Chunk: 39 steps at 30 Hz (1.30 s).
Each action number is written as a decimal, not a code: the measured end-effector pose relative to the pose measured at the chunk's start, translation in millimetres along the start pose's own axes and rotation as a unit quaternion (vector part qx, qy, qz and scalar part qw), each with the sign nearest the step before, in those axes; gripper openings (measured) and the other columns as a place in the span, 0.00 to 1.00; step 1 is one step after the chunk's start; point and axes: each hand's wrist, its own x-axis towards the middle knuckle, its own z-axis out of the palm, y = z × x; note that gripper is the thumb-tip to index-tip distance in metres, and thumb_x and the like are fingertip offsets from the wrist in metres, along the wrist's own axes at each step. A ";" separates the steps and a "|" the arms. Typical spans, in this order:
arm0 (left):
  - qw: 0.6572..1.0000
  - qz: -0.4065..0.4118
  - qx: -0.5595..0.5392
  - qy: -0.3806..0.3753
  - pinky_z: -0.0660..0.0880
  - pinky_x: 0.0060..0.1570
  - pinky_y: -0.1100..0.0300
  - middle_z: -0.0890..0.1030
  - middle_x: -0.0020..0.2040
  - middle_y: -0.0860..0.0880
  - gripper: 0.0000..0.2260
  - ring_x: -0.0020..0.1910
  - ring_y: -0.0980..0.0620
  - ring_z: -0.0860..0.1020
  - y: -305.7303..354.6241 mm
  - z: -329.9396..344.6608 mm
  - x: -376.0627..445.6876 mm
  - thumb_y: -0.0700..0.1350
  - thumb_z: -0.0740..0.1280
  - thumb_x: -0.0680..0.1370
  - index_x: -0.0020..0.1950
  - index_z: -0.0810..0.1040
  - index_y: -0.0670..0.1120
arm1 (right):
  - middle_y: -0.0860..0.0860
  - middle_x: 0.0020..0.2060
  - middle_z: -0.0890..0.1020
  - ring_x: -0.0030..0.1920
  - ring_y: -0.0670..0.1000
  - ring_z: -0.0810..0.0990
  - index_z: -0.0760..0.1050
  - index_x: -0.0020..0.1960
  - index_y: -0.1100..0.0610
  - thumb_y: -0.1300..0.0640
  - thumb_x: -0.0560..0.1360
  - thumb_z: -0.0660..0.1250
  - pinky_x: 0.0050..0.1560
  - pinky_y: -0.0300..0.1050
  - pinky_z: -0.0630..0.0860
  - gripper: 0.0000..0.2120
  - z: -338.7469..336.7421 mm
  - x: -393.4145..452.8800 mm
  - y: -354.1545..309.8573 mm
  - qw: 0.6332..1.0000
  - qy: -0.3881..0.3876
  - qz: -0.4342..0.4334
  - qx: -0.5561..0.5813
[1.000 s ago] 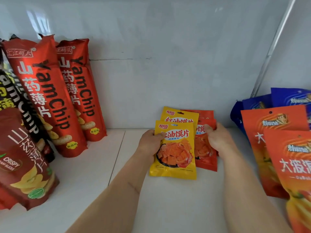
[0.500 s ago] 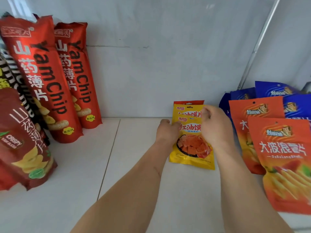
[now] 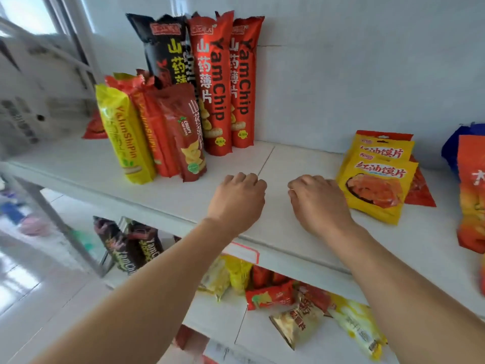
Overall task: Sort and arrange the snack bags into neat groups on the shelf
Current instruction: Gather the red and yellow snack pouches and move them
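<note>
White shelf (image 3: 301,164) carries the snack bags in groups, a bare middle stretch between them. At back left, tall yam chip bags lean on the wall so they stay upright: two red bags (image 3: 225,82) side by side, a black bag (image 3: 165,48) to their left. In front of those a shorter row stands on end, angled: yellow bag (image 3: 123,135), an orange-red one, then a dark red bag (image 3: 186,132), touching one another, likely grouped by brand and size.

Right of the bare stretch, flat yellow pouches (image 3: 378,174) lie overlapped, front one on top of the rear one, with red pouches (image 3: 420,190) showing beneath at the right edge; stacking by colour looks like the aim, and this pile seems done. At far right, orange bags (image 3: 471,195) and a blue bag (image 3: 452,145) are cut off by the frame.

Left hand (image 3: 240,198) and right hand (image 3: 319,203) hover low over the bare stretch, knuckles up, fingers (image 3: 244,177) loosely curled, holding nothing. Right hand is just beside the yellow pouches, not touching as far as can be seen.

Lower shelf (image 3: 217,316) holds mixed loose packets (image 3: 296,319), unsorted, plus dark bags at left. Nothing blocks the bare stretch; the angled front row crowds the tall bags behind it.
</note>
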 end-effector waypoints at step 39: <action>0.974 -0.221 0.015 -0.050 0.73 0.53 0.51 0.82 0.57 0.49 0.13 0.57 0.44 0.79 -462.6 -36.4 -173.0 0.49 0.58 0.84 0.59 0.80 0.47 | 0.54 0.67 0.74 0.66 0.58 0.72 0.68 0.71 0.55 0.53 0.82 0.54 0.60 0.51 0.70 0.19 50.3 235.2 -483.0 0.960 -0.027 0.034 0.277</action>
